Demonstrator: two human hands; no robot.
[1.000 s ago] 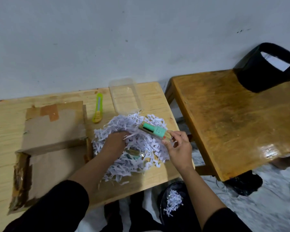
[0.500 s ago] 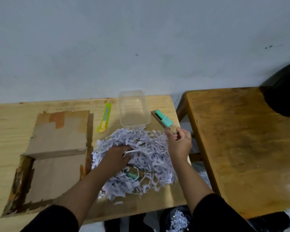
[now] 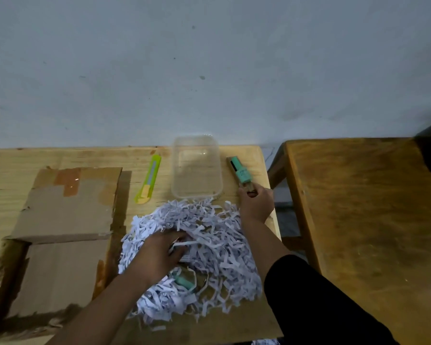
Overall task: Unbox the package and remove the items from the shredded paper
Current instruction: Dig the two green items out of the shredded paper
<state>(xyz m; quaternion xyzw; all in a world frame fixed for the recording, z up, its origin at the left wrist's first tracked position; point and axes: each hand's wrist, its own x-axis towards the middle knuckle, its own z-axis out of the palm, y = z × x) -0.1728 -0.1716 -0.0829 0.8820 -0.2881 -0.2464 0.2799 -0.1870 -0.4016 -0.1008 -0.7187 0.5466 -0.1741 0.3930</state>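
Since the earlier frames the right hand (image 3: pixel 255 207) has carried the green item (image 3: pixel 240 173) from above the shredded paper (image 3: pixel 192 257) to the light table (image 3: pixel 23 158), right of the clear container (image 3: pixel 197 168). Nearest, a second green piece (image 3: pixel 183 282) shows through the shreds. The left hand (image 3: pixel 159 255) is buried in the pile, fingers curled; what they grip cannot be told. The right hand pinches the item's near brown end; its long axis runs near-to-far, green end pointing away, tilted slightly left. Flattened cardboard (image 3: pixel 65 207) and a yellow-green cutter (image 3: pixel 148 180) lie left.
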